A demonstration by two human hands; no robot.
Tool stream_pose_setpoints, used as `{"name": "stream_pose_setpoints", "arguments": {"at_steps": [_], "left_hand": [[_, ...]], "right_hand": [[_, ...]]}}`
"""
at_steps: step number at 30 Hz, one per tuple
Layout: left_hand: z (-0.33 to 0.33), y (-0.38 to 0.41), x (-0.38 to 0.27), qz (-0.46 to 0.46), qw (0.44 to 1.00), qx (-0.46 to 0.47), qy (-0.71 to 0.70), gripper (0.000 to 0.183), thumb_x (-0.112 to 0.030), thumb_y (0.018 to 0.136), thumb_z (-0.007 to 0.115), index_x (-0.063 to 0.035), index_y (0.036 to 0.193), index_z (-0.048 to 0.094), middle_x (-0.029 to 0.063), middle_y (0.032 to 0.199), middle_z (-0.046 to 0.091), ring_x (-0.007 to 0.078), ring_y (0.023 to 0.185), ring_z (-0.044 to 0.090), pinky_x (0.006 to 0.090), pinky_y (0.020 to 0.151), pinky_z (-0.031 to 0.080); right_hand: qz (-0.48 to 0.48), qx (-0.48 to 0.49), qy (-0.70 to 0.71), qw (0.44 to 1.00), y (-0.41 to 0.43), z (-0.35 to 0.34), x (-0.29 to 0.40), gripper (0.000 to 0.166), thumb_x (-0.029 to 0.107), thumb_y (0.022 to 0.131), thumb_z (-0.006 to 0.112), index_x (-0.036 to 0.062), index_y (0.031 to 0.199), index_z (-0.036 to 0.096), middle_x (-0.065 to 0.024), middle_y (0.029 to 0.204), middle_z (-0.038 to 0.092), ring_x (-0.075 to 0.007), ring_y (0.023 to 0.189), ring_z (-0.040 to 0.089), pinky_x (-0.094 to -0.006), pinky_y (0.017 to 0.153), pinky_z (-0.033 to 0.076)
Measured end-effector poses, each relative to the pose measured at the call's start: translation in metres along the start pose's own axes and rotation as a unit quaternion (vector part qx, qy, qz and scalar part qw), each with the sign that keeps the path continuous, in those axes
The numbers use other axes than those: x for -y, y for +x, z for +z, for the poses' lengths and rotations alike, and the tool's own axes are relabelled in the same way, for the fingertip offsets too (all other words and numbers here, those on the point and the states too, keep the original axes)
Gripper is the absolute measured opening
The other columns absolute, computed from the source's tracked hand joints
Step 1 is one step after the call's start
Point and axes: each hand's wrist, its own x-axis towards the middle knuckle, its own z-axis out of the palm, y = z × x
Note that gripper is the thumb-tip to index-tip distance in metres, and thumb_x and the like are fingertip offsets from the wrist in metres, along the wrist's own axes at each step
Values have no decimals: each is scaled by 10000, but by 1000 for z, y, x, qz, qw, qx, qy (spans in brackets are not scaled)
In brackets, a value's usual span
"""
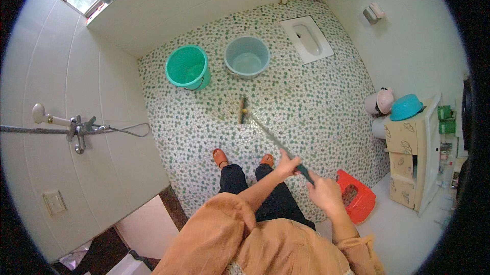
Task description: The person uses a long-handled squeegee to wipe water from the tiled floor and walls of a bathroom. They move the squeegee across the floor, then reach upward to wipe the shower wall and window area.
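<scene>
Both my hands grip the long dark handle of a floor scrub brush. My left hand is wrapped around it lower down, and my right hand holds the top end. The handle slants down and away to the left. At its far end the narrow brush head rests on the pebble-patterned tile floor, ahead of my feet in orange slippers. Beyond the brush head stand a green plastic bucket and a grey-blue round tub; the tub seems to hold water.
A squat toilet is set into the floor at the far right. Close to my right stand a red plastic stool and a cream drawer cabinet with a blue basin on top. A shower mixer juts from the left wall.
</scene>
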Motion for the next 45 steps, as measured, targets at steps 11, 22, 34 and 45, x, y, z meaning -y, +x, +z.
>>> {"name": "stream_pose_setpoints", "arguments": {"at_steps": [11,22,34,45], "left_hand": [[38,-16,14,46,997,-61,-29,836,-150,775,495,-82,1265,-178,116,646,523,153,445,470,270,381,384],[-223,-122,92,65,942,-319,-85,451,-116,739,500,-72,1057,183,115,702,479,176,467,491,258,348,395],[-7,-83,63,52,989,13,-135,897,-143,769,507,-76,1189,-282,97,668,475,150,503,498,252,407,416],[-23,-109,90,134,980,-116,-92,783,-164,750,531,-30,1279,-30,95,651,531,154,465,512,249,368,416]], "right_hand": [[-79,12,-11,997,0,-18,-33,281,209,718,536,60,956,528,-184,679,574,-349,653,561,-428,586,445],[-274,177,25,945,26,178,130,261,193,775,457,48,992,453,-203,703,570,-360,648,566,-455,571,449],[-96,-2,-64,993,-62,3,26,315,215,686,576,107,981,559,-180,645,566,-333,610,559,-421,566,438],[-106,22,-71,992,-84,36,45,304,178,689,559,79,974,526,-174,600,555,-340,567,553,-422,528,438]]}}
